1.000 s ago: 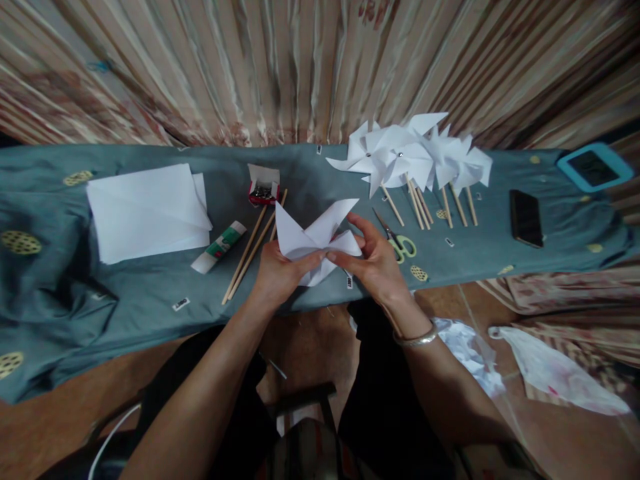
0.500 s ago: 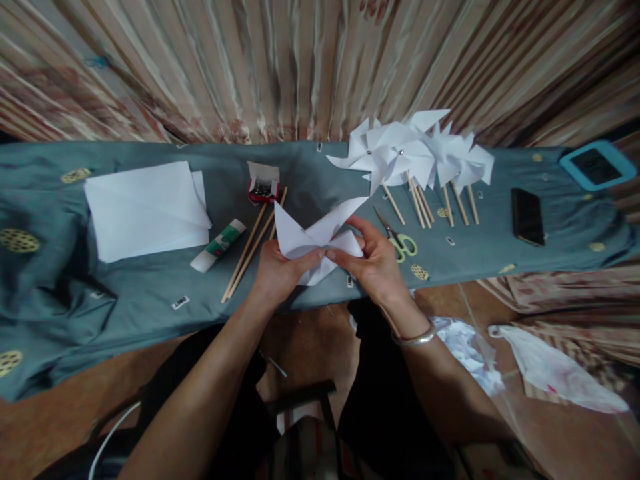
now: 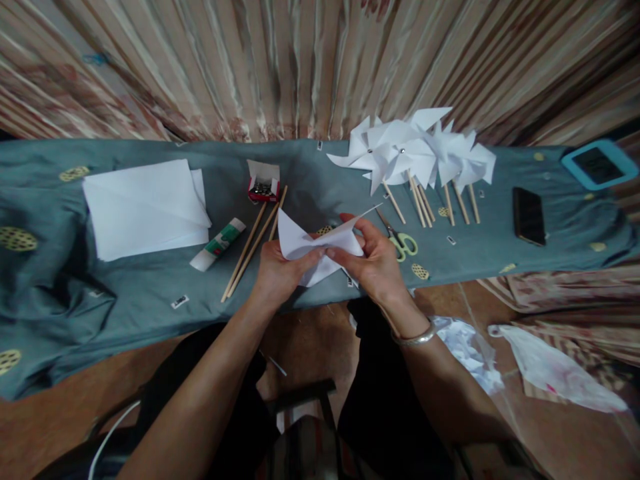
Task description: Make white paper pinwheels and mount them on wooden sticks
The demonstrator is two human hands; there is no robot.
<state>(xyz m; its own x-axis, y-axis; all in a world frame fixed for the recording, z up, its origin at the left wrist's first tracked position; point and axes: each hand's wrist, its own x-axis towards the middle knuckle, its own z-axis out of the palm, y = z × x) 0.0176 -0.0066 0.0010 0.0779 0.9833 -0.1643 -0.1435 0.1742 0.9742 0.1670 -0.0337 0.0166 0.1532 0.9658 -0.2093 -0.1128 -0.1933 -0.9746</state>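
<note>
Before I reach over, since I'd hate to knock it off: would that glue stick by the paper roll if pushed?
Probably yes. The glue stick lies on its side and looks cylindrical, so a sideways nudge would likely roll it. The cloth-covered table may slow it. It looks small and probably light, so it should lift easily.

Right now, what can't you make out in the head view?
- Centre of the paper pinwheel: covered by the left hand and right hand; whether anything is pinned is hidden.
- Contents of the small red box: too small and dark.
- Label on the glue stick: too small to read.
- Blue-cased device: at the right edge, screen dark.
</note>
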